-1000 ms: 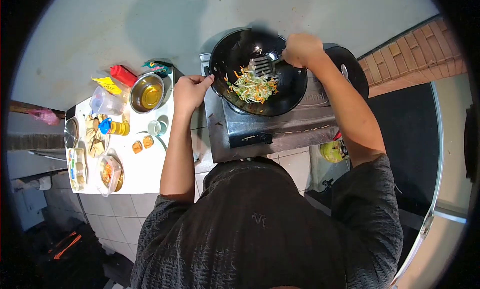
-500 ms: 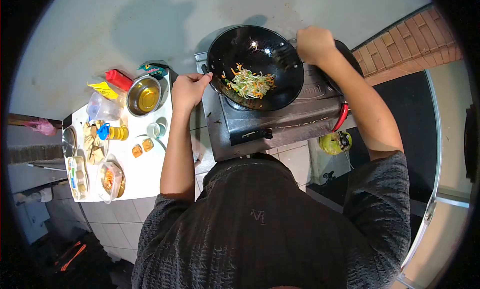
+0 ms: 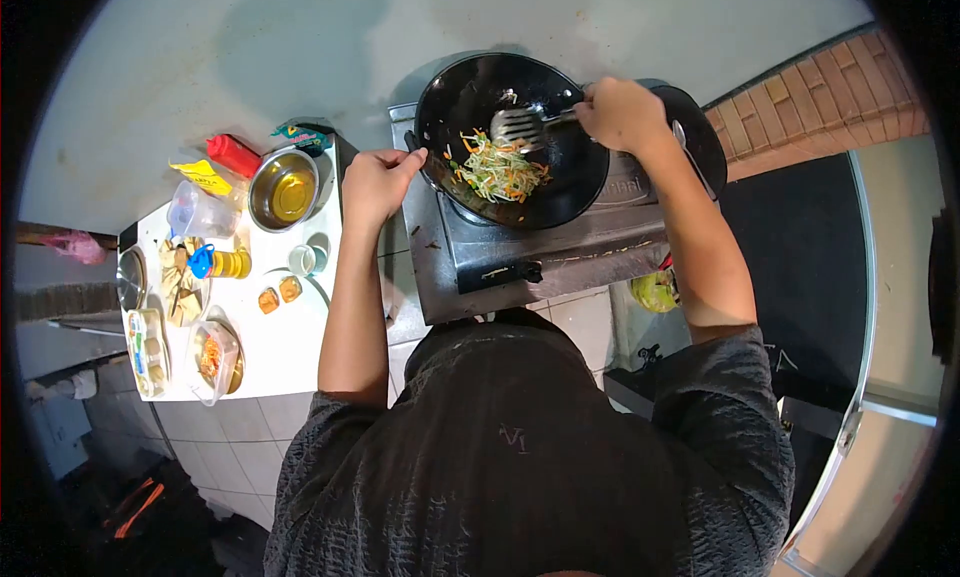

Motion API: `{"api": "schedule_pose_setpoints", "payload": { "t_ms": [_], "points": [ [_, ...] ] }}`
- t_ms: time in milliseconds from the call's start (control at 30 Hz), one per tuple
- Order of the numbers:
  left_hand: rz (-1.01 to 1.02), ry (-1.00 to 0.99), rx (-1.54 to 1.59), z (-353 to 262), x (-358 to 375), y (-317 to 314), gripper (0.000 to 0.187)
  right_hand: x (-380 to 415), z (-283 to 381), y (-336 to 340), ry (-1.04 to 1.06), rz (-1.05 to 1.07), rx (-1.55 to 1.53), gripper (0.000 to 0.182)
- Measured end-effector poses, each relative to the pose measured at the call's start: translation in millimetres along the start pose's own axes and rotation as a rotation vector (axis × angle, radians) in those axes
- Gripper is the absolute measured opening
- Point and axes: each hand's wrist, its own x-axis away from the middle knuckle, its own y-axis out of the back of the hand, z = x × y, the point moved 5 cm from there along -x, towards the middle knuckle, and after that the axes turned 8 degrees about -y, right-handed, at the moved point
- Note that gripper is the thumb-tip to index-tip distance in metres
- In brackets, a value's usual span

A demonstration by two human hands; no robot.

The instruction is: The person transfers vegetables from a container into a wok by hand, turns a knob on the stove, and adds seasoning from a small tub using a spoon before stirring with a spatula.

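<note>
A black wok (image 3: 572,182) sits on the metal gas stove (image 3: 430,257). Shredded vegetables (image 3: 495,174), pale strands mixed with orange and green bits, lie heaped in its lower left part. My left hand (image 3: 380,185) is closed at the wok's left side, thumb and fingers pinching its small loop handle, which they mostly hide. In my right hand (image 3: 625,117), above the wok's right rim, is the handle of a slotted spatula (image 3: 517,127). Its metal head reaches the upper edge of the vegetables.
Right of the wok lies a black pan (image 3: 703,122) with a spoon-like utensil. On the white table (image 3: 275,362) at left stand a steel bowl (image 3: 257,199) of yellow liquid, a blue-capped bottle (image 3: 222,263), a glass (image 3: 305,260) and a plastic container (image 3: 228,349) of orange shreds. The wall rises behind the stove.
My right hand has moved down and slightly left, bringing the spatula from the wok's right side to the vegetables. My left hand stays at the wok handle.
</note>
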Motion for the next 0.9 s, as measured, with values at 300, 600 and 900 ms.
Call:
{"api": "schedule_pose_setpoints", "payload": {
  "t_ms": [300, 600, 900],
  "points": [
    [-0.004, 0.011, 0.012, -10, 4, 2, 0.036, -22, 7, -8, 0.296, -0.239, 0.036, 0.022],
    [-0.120, 0.023, 0.054, -7, 7, -5, 0.032, 35, -20, 28, 0.493, -0.240, -0.128, 0.022],
    [-0.224, 0.127, 0.015, -15, 17, -9, 0.037, 45, -26, 10, 0.575, -0.393, -0.193, 0.017]
  ]
}}
